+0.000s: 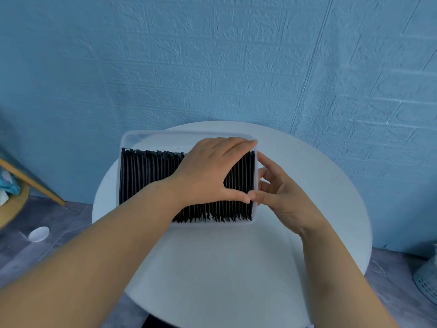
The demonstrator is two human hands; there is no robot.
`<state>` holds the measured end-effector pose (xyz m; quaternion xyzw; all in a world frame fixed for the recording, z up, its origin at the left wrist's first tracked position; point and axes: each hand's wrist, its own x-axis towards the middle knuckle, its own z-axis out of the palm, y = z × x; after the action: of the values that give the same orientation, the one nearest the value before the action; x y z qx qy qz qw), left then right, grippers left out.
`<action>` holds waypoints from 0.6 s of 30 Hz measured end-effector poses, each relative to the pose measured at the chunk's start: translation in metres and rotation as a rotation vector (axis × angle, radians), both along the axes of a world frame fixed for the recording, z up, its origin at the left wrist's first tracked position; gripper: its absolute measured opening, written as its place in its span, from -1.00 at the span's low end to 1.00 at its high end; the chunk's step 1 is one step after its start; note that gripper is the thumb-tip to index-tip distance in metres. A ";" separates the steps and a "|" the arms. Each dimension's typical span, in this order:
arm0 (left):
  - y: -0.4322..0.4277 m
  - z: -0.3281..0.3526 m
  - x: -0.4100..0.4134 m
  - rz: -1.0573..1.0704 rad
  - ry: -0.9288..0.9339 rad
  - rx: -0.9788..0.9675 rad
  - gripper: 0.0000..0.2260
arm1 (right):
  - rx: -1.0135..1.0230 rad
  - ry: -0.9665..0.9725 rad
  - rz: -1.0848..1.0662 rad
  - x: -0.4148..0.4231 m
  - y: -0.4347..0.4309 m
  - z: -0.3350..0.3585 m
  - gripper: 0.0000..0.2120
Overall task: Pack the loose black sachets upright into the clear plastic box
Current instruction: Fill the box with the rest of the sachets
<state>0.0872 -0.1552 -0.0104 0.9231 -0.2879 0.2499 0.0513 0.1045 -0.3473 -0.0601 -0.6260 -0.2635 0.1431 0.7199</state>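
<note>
Both hands worked the clear plastic box (132,138) at the white round table's (236,268) 12 o'clock: left hand (208,171) lay spread, pressing the upright black sachets (146,176), right hand (281,192) half-curled, empty, bracing its 3 o'clock wall; packing looked finished, needing only final straightening.

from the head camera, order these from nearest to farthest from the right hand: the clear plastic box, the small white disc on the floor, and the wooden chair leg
1. Clear plastic box: the right hand touches its right wall.
2. Small white round disc: on the grey floor, lower left of the round white table.
3. Slanted wooden chair leg: at the far left edge, slightly beyond the disc.
</note>
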 end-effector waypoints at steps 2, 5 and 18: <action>-0.001 -0.001 0.003 -0.026 0.002 0.014 -0.15 | 0.005 0.003 0.010 0.000 0.000 0.000 -0.20; 0.000 -0.004 0.003 -0.041 -0.026 -0.016 -0.19 | 0.011 0.016 0.014 0.001 0.000 -0.001 -0.20; 0.008 -0.011 -0.001 0.027 -0.210 0.040 -0.30 | -0.046 0.052 0.011 -0.003 -0.002 -0.003 -0.36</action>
<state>0.0865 -0.1477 -0.0214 0.8964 -0.2840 0.3403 -0.0009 0.1014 -0.3495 -0.0626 -0.6369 -0.2448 0.1695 0.7111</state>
